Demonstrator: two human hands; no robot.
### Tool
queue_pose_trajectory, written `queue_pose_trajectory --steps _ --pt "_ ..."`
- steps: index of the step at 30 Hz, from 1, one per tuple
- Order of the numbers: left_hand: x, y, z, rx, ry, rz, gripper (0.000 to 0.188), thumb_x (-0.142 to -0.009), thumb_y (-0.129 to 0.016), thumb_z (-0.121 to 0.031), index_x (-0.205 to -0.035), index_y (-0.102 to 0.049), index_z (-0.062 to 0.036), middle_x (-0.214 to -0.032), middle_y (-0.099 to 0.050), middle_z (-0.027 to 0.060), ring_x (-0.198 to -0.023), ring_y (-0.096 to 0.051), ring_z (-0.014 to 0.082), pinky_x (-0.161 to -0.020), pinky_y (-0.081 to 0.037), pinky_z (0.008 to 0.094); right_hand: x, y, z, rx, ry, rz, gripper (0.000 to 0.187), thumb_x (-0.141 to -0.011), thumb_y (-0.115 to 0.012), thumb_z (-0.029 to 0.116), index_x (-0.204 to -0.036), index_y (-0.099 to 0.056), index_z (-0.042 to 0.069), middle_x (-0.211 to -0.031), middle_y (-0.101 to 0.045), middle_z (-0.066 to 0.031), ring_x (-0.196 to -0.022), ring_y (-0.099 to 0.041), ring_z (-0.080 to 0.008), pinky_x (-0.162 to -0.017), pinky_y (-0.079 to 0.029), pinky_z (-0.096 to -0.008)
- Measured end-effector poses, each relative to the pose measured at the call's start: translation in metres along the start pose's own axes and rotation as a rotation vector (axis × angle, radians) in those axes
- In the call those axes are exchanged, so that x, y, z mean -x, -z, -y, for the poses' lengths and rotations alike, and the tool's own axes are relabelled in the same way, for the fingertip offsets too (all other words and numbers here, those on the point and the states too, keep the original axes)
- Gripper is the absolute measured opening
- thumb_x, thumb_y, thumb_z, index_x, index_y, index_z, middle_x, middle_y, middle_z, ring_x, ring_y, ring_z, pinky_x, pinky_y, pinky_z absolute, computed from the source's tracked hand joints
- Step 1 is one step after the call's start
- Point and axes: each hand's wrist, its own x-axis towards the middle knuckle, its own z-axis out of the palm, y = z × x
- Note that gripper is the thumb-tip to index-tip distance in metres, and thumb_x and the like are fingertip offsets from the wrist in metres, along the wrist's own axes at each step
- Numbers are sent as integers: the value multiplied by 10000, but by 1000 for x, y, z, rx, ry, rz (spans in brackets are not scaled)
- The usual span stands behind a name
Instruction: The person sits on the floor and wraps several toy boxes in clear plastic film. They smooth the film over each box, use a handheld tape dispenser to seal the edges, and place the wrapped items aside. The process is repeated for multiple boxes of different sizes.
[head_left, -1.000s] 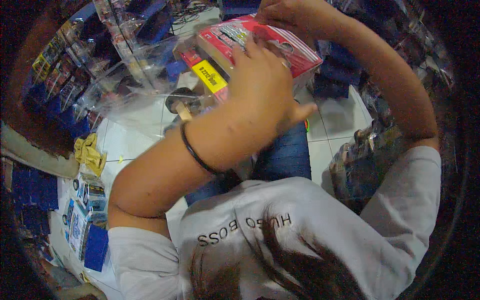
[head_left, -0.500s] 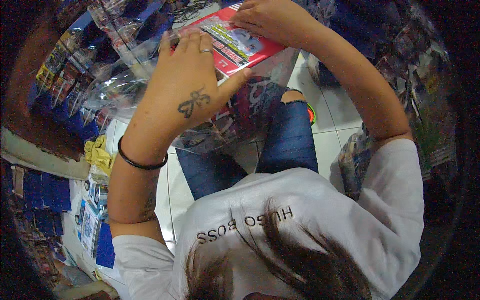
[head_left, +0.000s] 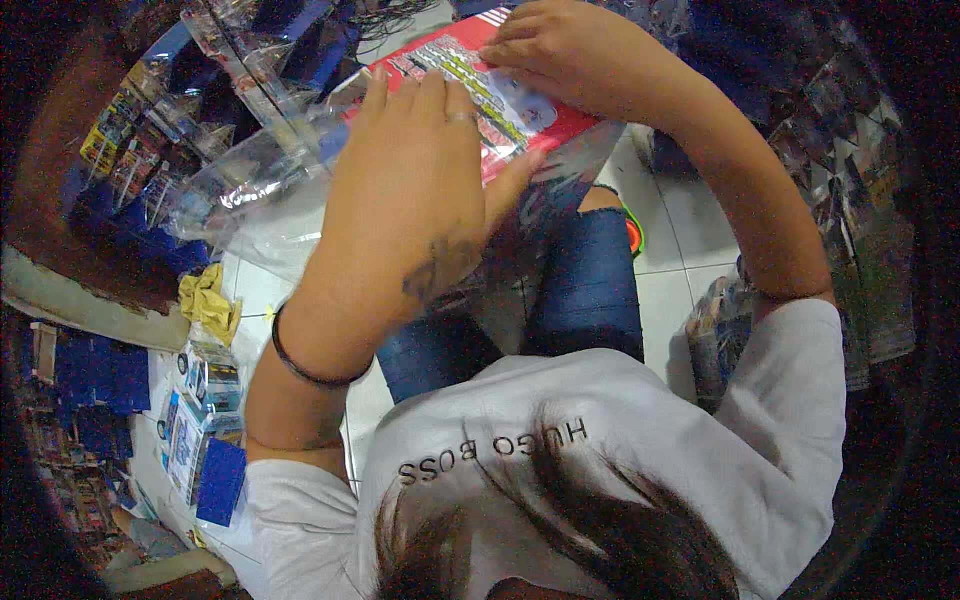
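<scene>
A flat red printed booklet or pack [head_left: 515, 95] with a white, yellow and black design lies tilted above my knees, its exact kind unclear. Clear plastic sheeting [head_left: 262, 190] spreads out from under it to the left and hangs down toward my lap. My left hand [head_left: 410, 170] rests on the left part of the red pack, fingers extended and thumb apart along its near edge. Across the far right part lies my right hand [head_left: 585, 65], palm down, fingers reaching left over the surface. Both hands hide portions of the pack; whatever supports it underneath cannot be seen.
White floor tiles [head_left: 660, 215] show around my legs. Crumpled yellow cloth or paper [head_left: 208, 305] and a blue-and-white box [head_left: 185, 440] are on the left. Plastic-wrapped goods [head_left: 720, 325] stand at right. Racks of small packages [head_left: 125, 165] line the far left.
My left hand has slid right across the red pack, now covering more of its middle. The pack and my right hand sit slightly farther right and lower in view.
</scene>
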Motion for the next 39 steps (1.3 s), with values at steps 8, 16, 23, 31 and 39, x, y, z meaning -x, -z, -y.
queue_pose_trajectory --steps 8,16,23,31,39 --pt "15 -6 0 19 74 -77 590 -865 -588 -401 -1172 -544 100 -1165 -574 225 -1142 -520 327 -1071 -311 472 156 -140 -55 24 -853 -1082 229 -844 -629 145 -1056 -656 65 -1068 -649 -148 -972 -601 -320 -888 -457 -404" --pt "10 3 13 131 91 65 555 -893 -541 -335 -1258 -486 79 -1221 -522 212 -1167 -479 356 -1084 -280 489 313 -481 29 -475 -1914 568 924 -705 -771 455 -1403 -353 18 -1411 -402 -265 -1250 -436 -470 -982 -425 -520" --pt "-2 -7 35 66 63 93 529 -910 -521 -367 -1233 -508 52 -1189 -529 210 -1156 -491 367 -1078 -278 521 126 -129 -55 -227 -838 -1183 704 -809 -718 108 -1407 -357 20 -1380 -469 -169 -1226 -485 -300 -1017 -396 -376" --pt "-5 -12 21 -175 131 -163 621 -874 -577 -391 -1289 -470 58 -1283 -498 234 -1224 -453 404 -1110 -211 560 -78 12 -41 69 92 104 235 -786 -663 153 -998 -654 54 -1017 -667 -143 -953 -628 -328 -835 -487 -403" --pt "-16 -29 -5 86 58 15 674 -843 -586 -477 -1140 -545 126 -1149 -573 281 -1103 -537 390 -965 -416 440 -54 -2 -63 400 211 69 146 -804 -599 173 -776 -667 47 -816 -655 -145 -799 -630 -339 -747 -506 -422"
